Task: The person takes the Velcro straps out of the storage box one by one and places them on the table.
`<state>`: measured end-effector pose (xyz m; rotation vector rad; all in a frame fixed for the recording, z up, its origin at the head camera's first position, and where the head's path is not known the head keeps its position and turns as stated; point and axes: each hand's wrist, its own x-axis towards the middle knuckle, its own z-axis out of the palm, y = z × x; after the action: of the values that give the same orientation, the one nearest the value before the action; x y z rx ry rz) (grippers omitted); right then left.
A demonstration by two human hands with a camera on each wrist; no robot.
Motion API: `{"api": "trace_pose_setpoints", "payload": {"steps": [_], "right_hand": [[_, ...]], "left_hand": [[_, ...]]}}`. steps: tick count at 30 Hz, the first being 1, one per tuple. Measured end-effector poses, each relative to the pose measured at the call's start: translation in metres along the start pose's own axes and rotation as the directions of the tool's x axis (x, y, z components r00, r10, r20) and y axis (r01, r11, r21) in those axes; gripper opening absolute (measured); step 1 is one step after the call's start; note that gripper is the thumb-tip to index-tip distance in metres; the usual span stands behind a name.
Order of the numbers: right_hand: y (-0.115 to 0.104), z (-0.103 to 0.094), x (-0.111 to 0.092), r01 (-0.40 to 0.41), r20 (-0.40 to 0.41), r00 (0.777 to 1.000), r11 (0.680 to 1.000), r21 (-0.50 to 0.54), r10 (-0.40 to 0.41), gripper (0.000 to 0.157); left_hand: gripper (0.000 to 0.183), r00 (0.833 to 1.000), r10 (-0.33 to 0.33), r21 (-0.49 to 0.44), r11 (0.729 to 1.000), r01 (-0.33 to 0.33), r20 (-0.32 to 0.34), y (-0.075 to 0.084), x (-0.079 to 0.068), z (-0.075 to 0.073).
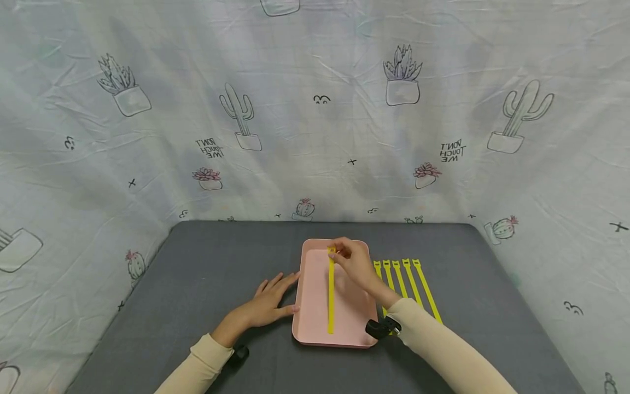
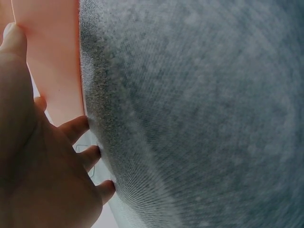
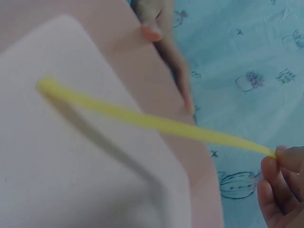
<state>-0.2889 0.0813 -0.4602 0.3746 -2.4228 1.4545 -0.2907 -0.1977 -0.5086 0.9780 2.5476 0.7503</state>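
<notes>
A pink rectangular tray lies on the grey table. Over it, my right hand pinches a yellow cable tie by its wider slotted end, between thumb and fingertips. In the right wrist view the strap slants down from the fingers, its far end low over the tray floor and its shadow beside it. My left hand rests at the tray's left side, fingers spread and straight, with thumb and index fingertips touching the wall.
Several more yellow cable ties lie side by side to the right of the tray, partly hidden under the right forearm. Behind the grey table hangs a pale curtain printed with cacti.
</notes>
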Motion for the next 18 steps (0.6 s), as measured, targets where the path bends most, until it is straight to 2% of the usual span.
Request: {"api": "trace_pose_setpoints", "payload": {"steps": [7, 18], "right_hand": [[-0.015, -0.013, -0.008, -0.037, 0.023, 0.999, 0.996, 0.082, 0.036, 0.022], [-0.035, -0.048, -0.017, -0.004, -0.012, 1.0, 0.989, 0.148, 0.006, 0.023]], "left_hand": [[0.081, 1.0, 0.002, -0.004, 1.0, -0.002, -0.008, 0.0, 0.0, 0.0], [0.081, 1.0, 0.008, -0.012, 1.0, -0.008, -0.007, -0.001, -0.001, 0.001]]}}
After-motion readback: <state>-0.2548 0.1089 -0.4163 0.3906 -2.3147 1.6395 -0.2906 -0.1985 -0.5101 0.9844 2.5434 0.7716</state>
